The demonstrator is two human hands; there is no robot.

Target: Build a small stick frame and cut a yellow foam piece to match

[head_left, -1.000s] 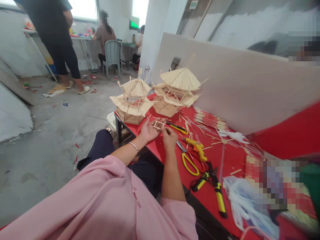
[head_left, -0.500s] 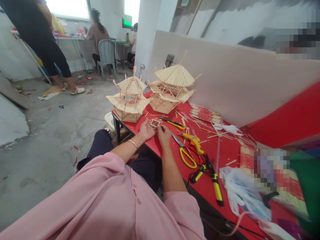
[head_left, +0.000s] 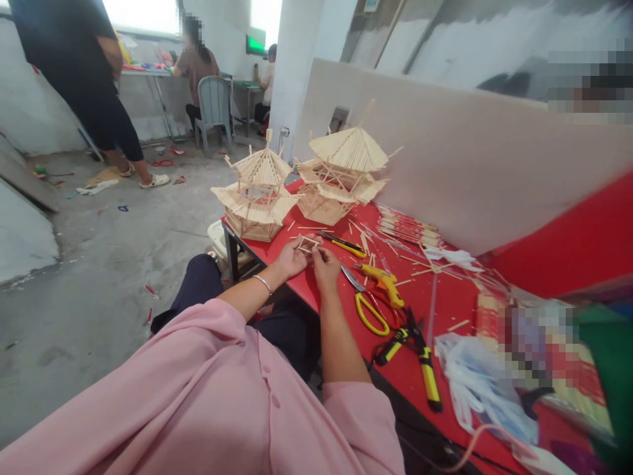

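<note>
While the left hand point(head_left: 293, 259) is lying palm up over the near left edge of the red table point(head_left: 457, 307), the right hand point(head_left: 325, 266) is pinching a small stick frame point(head_left: 310, 241) at its near right corner, thumb against fingers. The frame is resting over the left palm and fingers, with an opening in its middle; whether the left fingers are gripping it or only supporting it is not showing. Whether the right fingertips are also holding a separate stick is too small to tell.

Step in hand, as judged: the corner joint is being set or checked. The next move is probably calling for a steady left palm and a light pinch, since thin sticks are likely skewing under pressure.

Layout: two stick towers are standing beyond the hands, the left tower point(head_left: 257, 198) nearer, the right tower point(head_left: 349, 168) farther. The cutter point(head_left: 346, 245) is lying just beyond the right hand; to its right the scissors point(head_left: 362, 292), glue gun point(head_left: 383, 280) and pliers point(head_left: 415, 335) are all lying idle, the gun apparently being the handiest if the joint is needing glue
</note>
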